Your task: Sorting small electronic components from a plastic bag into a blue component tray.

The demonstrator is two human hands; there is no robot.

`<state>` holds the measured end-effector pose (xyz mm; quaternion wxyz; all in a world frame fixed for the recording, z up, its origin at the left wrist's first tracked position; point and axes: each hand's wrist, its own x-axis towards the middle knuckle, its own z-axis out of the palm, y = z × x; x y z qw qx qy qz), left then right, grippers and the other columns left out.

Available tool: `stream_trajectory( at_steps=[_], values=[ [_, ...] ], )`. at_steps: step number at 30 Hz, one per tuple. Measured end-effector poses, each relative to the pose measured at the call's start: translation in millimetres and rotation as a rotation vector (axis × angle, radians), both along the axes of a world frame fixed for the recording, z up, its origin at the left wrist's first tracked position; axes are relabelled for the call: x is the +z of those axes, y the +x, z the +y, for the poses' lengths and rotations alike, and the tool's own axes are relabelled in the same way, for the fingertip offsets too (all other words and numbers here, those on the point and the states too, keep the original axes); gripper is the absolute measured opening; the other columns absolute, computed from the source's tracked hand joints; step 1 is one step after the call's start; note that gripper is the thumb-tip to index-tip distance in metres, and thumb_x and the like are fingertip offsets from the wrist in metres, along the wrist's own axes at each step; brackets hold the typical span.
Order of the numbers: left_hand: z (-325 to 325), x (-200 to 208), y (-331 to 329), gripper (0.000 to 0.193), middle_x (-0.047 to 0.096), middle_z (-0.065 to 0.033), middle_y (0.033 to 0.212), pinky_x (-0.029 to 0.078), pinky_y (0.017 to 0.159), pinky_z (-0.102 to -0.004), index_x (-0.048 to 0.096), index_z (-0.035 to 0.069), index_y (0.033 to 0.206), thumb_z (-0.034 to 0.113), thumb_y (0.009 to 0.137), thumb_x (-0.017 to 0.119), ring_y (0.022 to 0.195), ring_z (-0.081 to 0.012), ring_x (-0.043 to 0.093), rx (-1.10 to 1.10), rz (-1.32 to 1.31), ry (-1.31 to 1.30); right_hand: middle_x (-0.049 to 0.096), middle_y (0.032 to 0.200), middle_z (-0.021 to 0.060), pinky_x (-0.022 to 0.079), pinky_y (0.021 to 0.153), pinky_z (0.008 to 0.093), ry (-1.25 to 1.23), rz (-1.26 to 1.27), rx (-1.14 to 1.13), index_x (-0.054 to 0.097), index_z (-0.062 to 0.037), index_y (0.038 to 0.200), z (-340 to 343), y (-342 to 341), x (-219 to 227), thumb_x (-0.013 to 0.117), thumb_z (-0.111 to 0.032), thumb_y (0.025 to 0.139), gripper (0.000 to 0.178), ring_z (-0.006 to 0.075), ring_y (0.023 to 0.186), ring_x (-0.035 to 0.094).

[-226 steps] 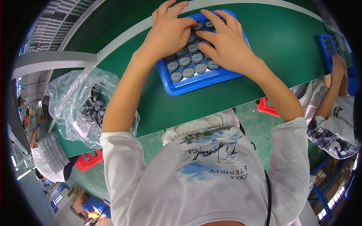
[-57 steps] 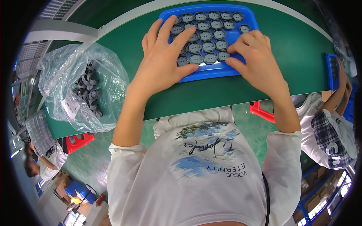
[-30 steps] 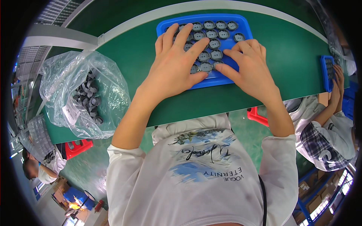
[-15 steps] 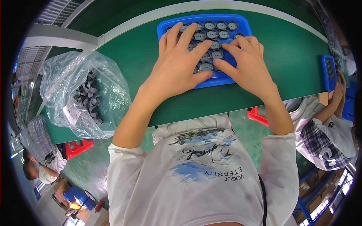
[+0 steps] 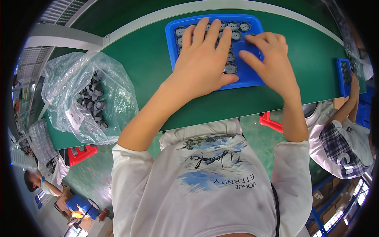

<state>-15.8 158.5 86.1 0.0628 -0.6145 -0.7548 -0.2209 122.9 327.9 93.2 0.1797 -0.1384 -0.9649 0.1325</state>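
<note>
A blue tray (image 5: 252, 77) lies on the green table in front of me, with several rows of rounded dark grey plastic parts (image 5: 244, 26) in it. My left hand (image 5: 201, 73) is spread flat over these parts, fingers apart and pointing away from me. It hides much of the rows; one part (image 5: 230, 68) shows by its thumb. Over the tray's right side is my right hand (image 5: 272, 59), with thumb and bent forefinger apart. Its fingertips are at a dark part near the right rim, mostly covered by them. No part shows between thumb and forefinger.
Left of the tray, a clear plastic bag (image 5: 118, 85) holds loose dark grey parts (image 5: 94, 94). At the far right another person's hands reach to a smaller-looking blue tray (image 5: 343, 77). Red stools (image 5: 270, 121) stand below the table edge. Another person sits at far left.
My left hand has slid to the right across the parts, uncovering some at the tray's left. My right hand has shifted right and slightly away from me, toward the right rim.
</note>
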Motion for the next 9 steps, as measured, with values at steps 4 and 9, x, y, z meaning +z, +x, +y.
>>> stream_trajectory(
  at_steps=[4,9],
  values=[
    [6,-6,1,0.096,0.042,-0.0243,0.150,0.026,0.114,-0.0576,0.046,-0.001,0.144,0.041,0.068,0.086,0.142,-0.0451,0.032,-0.004,0.030,-0.015,0.058,0.133,0.0101,0.037,0.109,0.0478,0.129,0.103,-0.072,0.072,-0.0136,0.118,24,-1,-13,0.074,-0.026,0.086,0.035,0.0360,0.128,0.043],
    [7,-7,0,0.091,0.046,-0.0297,0.143,0.027,0.113,-0.0604,0.050,-0.006,0.137,0.043,0.069,0.086,0.137,-0.0482,0.036,-0.003,0.038,0.002,0.055,0.141,0.0098,0.034,0.112,0.0492,0.123,0.076,-0.084,0.074,-0.0131,0.114,33,-3,-21,0.076,-0.023,0.084,0.032,0.0379,0.135,0.038]
  ],
)
